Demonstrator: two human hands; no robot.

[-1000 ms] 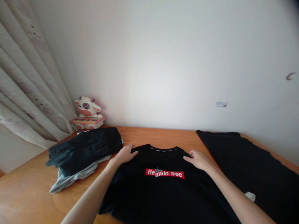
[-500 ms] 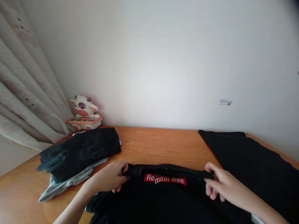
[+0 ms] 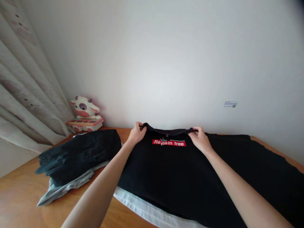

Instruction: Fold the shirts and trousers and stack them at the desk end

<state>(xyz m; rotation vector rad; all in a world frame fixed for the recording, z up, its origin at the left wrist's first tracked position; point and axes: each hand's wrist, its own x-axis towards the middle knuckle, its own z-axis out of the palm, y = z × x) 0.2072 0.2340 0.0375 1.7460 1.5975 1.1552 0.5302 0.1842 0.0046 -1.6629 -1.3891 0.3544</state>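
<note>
A black T-shirt with a red "Remain free" print spreads across the middle of the table. My left hand pinches its upper edge left of the neckline, close to the wall. On the other side of the neckline, my right hand grips the same edge, so the collar is stretched between them. A white band of fabric shows along the shirt's lower edge. To the right, another black garment lies flat, partly hidden by my right forearm and the shirt.
Several folded or heaped garments, dark over grey, form a pile at the left of the wooden table. Behind it sits a cow toy with a keyboard. A curtain hangs at left; a white wall closes the back.
Both hands have moved forward toward the wall, carrying the shirt's top edge with them. The shirt now lies spread out, with its full print and white lower band showing.
</note>
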